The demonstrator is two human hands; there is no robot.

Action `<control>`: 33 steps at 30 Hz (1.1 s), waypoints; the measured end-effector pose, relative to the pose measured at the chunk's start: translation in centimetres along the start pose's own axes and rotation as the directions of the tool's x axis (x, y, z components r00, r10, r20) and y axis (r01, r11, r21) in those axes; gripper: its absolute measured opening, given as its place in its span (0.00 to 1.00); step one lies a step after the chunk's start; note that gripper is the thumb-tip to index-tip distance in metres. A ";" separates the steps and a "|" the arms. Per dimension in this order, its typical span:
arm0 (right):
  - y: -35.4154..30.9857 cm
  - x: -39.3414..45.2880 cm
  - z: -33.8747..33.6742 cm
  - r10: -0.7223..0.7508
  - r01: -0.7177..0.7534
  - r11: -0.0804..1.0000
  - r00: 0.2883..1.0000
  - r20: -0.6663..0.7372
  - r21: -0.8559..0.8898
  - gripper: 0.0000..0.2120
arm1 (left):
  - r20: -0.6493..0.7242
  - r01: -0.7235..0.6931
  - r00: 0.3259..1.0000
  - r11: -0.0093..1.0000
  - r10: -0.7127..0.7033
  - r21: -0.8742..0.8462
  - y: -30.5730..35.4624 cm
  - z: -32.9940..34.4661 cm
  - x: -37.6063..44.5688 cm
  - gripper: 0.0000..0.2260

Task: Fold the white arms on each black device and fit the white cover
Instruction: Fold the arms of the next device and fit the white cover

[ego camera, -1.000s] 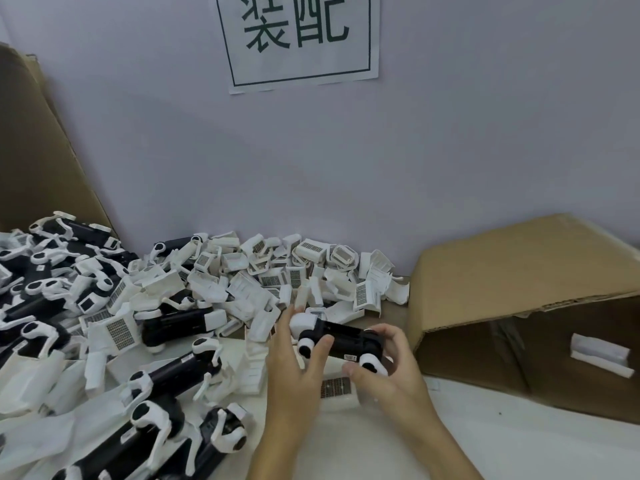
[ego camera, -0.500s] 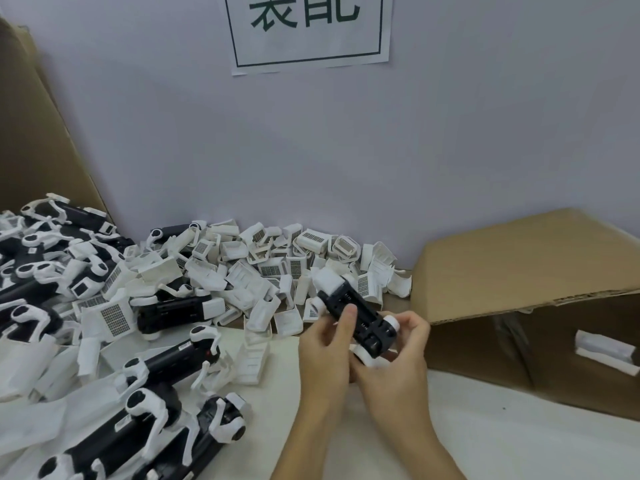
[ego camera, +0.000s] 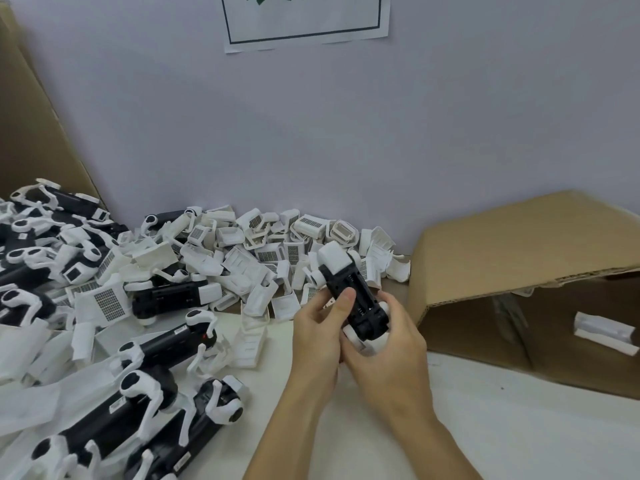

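Head view: both hands hold one black device lifted above the white table, tilted, its white cover at the far upper end. Left hand grips the device's left side, thumb pressed on the black body; right hand cups the near lower end, fingers curled round it and hiding the white arms there, so their fold state is unclear. Loose white covers heap along the table's back edge. More black devices with open arms crowd the left edge, some cut off. Cardboard box lies on its side at right; a white part inside, hard to identify. Wall sign cropped at top.
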State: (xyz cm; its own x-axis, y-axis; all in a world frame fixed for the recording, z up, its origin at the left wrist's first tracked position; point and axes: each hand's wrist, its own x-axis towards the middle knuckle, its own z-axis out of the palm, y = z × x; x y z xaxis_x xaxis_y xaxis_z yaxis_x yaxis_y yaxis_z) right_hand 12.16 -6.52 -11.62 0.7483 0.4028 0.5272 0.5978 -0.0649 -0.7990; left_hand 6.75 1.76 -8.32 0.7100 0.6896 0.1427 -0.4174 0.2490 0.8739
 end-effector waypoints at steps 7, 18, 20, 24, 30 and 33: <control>-0.5 0.1 -0.1 -0.026 0.027 1.000 0.996 -0.082 0.011 0.20 | 0.050 0.022 0.998 0.997 -0.025 0.076 0.3 0.1 -0.2 0.10; 0.4 0.2 0.0 0.061 -0.062 0.993 0.998 0.017 0.096 0.32 | 0.055 -0.043 0.998 0.988 0.035 0.150 0.7 0.0 0.1 0.09; 0.6 0.2 0.1 0.061 -0.068 0.994 0.995 0.075 0.090 0.41 | 0.062 -0.079 0.996 0.982 0.069 0.169 0.6 0.0 0.2 0.10; 0.6 0.2 -0.1 0.005 -0.014 0.989 0.998 0.060 0.146 0.35 | 0.096 -0.135 0.989 0.955 0.113 0.266 0.3 -0.4 0.3 0.15; 0.3 0.4 -0.4 0.066 -0.048 0.944 0.997 -0.043 0.326 0.39 | 0.259 -0.342 0.938 0.747 0.231 0.570 -0.9 -1.1 0.4 0.25; 0.6 0.7 -0.4 0.151 -0.107 0.922 0.985 -0.089 0.372 0.34 | 0.328 -0.405 0.912 0.648 0.245 0.645 -1.3 -1.2 0.4 0.24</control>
State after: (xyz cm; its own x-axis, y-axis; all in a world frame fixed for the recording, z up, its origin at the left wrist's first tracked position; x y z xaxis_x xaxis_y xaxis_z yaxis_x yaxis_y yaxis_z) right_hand 13.19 -6.64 -11.63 0.8525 0.3053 0.4243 0.3637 0.2367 -0.9009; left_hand 6.93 2.54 -9.94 0.7317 0.4671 0.4964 -0.1926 -0.5569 0.8080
